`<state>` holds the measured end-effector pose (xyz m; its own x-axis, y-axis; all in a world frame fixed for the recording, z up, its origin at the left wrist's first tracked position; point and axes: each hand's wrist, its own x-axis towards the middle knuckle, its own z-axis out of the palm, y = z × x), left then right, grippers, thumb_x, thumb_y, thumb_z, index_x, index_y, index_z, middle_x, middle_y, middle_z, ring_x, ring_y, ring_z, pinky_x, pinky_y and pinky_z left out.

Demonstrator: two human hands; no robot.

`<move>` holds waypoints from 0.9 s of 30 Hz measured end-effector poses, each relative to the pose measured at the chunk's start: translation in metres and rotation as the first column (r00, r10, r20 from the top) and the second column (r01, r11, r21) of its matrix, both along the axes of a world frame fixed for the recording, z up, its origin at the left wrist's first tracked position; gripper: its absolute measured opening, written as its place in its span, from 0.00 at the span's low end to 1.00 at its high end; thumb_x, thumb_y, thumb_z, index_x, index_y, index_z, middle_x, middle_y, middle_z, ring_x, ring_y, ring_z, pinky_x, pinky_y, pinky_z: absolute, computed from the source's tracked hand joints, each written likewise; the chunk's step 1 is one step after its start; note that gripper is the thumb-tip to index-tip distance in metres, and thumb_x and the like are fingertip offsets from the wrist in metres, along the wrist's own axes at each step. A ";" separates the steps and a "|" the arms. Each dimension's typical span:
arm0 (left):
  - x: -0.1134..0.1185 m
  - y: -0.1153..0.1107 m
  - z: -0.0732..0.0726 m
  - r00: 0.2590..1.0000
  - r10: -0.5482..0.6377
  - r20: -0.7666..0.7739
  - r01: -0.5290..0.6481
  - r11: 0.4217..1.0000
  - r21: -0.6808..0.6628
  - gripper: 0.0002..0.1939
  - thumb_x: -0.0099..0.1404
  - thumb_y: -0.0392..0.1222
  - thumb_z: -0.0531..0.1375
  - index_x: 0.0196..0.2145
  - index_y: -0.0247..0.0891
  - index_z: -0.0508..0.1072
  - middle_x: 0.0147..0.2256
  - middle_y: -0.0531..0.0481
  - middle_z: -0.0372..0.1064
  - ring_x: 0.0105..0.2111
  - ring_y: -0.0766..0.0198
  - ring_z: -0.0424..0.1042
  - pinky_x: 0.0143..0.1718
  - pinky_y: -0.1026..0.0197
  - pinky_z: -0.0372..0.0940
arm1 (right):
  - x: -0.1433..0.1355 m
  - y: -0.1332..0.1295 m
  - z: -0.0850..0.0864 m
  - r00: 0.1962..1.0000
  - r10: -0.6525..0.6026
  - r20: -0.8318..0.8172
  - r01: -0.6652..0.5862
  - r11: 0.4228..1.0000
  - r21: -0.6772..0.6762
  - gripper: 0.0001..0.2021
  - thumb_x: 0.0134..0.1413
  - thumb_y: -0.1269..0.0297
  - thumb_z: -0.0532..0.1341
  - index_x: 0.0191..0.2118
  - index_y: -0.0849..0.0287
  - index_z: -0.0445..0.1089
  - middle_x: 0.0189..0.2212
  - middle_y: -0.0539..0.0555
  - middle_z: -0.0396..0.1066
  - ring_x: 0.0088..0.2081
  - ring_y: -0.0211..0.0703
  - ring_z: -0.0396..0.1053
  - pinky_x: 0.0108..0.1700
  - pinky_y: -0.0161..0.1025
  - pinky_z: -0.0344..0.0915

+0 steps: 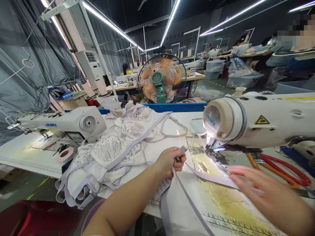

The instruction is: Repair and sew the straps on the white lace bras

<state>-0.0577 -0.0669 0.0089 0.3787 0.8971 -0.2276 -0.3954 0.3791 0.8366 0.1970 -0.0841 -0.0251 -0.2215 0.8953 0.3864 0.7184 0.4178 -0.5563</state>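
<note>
My left hand (172,160) is closed in a pinch on a grey elastic strap (183,149), whose folded end sticks out past the thumb. From that hand a white garment piece with grey edging (180,203) hangs down over the table's front edge. A pale strap (209,177) curves across the bed of the right sewing machine (268,118) toward my right hand (261,186). That hand is blurred, its fingertips close to the strap and just in front of the lit needle area; whether it grips anything is unclear. Left of my left hand lies a heap of white lace bras (110,149) with grey edging.
Red-and-orange-handled tools (283,168) lie under the right machine's arm. A second sewing machine (86,123) stands at left, near a tape roll (66,154). Behind the table is a large fan (162,78). Printed rulers (231,223) run along the front edge. Other people sit farther back.
</note>
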 end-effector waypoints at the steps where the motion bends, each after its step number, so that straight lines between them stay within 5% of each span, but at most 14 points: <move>1: 0.000 -0.001 0.001 1.000 -0.015 0.012 0.015 1.000 0.007 0.15 0.50 0.45 0.61 0.25 0.36 0.58 0.21 0.57 0.58 0.12 0.79 0.47 0.15 0.70 0.37 | -0.028 -0.004 0.005 0.998 0.056 0.013 -0.056 0.998 0.010 0.13 0.51 0.54 0.55 0.40 0.53 0.69 0.42 0.59 0.71 0.44 0.52 0.68 0.46 0.49 0.64; 3: 0.000 -0.001 0.002 0.999 -0.029 0.022 0.028 0.999 0.020 0.14 0.50 0.45 0.61 0.25 0.36 0.59 0.21 0.57 0.59 0.12 0.79 0.47 0.15 0.70 0.38 | -0.072 -0.008 0.012 0.982 0.179 0.053 -0.180 0.983 0.018 0.21 0.50 0.55 0.55 0.49 0.59 0.64 0.47 0.61 0.68 0.48 0.53 0.65 0.48 0.51 0.63; 5: -0.002 -0.001 0.003 1.000 -0.011 0.018 0.010 1.000 0.021 0.15 0.49 0.45 0.62 0.24 0.36 0.59 0.20 0.57 0.58 0.12 0.79 0.47 0.15 0.70 0.38 | -0.094 -0.007 0.013 0.966 0.245 0.078 -0.238 0.967 -0.086 0.17 0.51 0.60 0.52 0.46 0.59 0.64 0.39 0.59 0.72 0.40 0.50 0.69 0.40 0.48 0.66; 7: -0.004 0.000 0.003 1.000 0.023 0.007 -0.023 1.000 0.018 0.15 0.49 0.46 0.62 0.24 0.36 0.59 0.20 0.57 0.58 0.12 0.80 0.46 0.15 0.70 0.38 | -0.096 -0.006 0.012 0.961 0.273 0.035 -0.257 0.936 -0.240 0.11 0.55 0.59 0.48 0.35 0.56 0.64 0.27 0.53 0.71 0.28 0.44 0.68 0.31 0.42 0.65; 11: -0.003 0.003 -0.003 0.997 0.071 -0.014 -0.071 0.997 0.035 0.17 0.51 0.47 0.62 0.25 0.36 0.57 0.22 0.57 0.58 0.12 0.81 0.45 0.16 0.70 0.38 | -0.079 -0.012 0.007 0.948 0.261 -0.180 -0.316 0.822 -0.474 0.19 0.59 0.51 0.43 0.24 0.54 0.58 0.19 0.48 0.63 0.19 0.36 0.60 0.22 0.34 0.60; 16: 0.003 0.005 -0.011 0.987 0.093 -0.132 -0.080 0.992 0.098 0.13 0.58 0.47 0.57 0.28 0.36 0.59 0.25 0.56 0.60 0.13 0.80 0.45 0.17 0.69 0.42 | -0.099 -0.034 -0.003 0.964 0.266 -0.026 -0.252 0.873 -0.417 0.13 0.52 0.50 0.51 0.28 0.54 0.59 0.27 0.52 0.70 0.30 0.44 0.69 0.31 0.37 0.65; 18: 0.000 0.007 -0.013 0.956 0.130 -0.263 -0.082 0.979 0.186 0.11 0.60 0.47 0.54 0.29 0.36 0.60 0.25 0.56 0.60 0.14 0.79 0.48 0.18 0.68 0.47 | -0.111 -0.038 -0.006 0.967 0.235 0.096 -0.180 0.901 -0.394 0.10 0.50 0.54 0.51 0.27 0.54 0.56 0.24 0.51 0.68 0.27 0.44 0.67 0.28 0.38 0.62; 20: -0.007 0.009 -0.012 0.873 0.176 -0.455 -0.024 0.947 0.320 0.11 0.60 0.47 0.55 0.32 0.36 0.61 0.26 0.55 0.61 0.18 0.76 0.55 0.23 0.66 0.54 | -0.115 -0.037 -0.007 0.966 0.180 0.186 -0.103 0.926 -0.363 0.09 0.50 0.58 0.49 0.23 0.53 0.50 0.19 0.49 0.63 0.23 0.43 0.63 0.25 0.37 0.57; 22: -0.015 0.009 -0.007 0.712 0.228 -0.665 0.102 0.902 0.419 0.15 0.57 0.50 0.58 0.35 0.36 0.63 0.30 0.53 0.63 0.25 0.71 0.62 0.30 0.64 0.59 | -0.114 -0.031 -0.006 0.971 0.126 0.202 -0.051 0.940 -0.338 0.10 0.50 0.59 0.47 0.22 0.53 0.46 0.17 0.48 0.59 0.22 0.41 0.61 0.25 0.36 0.56; 27: -0.036 -0.021 0.015 0.280 0.254 -0.926 0.413 0.839 0.355 0.28 0.54 0.57 0.58 0.46 0.37 0.62 0.41 0.47 0.65 0.38 0.61 0.67 0.38 0.60 0.62 | -0.106 -0.023 0.002 0.968 0.121 0.222 -0.037 0.937 -0.348 0.13 0.51 0.60 0.49 0.20 0.54 0.44 0.18 0.48 0.57 0.23 0.40 0.60 0.26 0.34 0.55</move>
<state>-0.0935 -0.0881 0.0242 0.2790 0.9583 -0.0614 0.7707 -0.1854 0.6096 0.0909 -0.1073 -0.0232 -0.3439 0.9390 -0.0082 0.8184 0.2954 -0.4929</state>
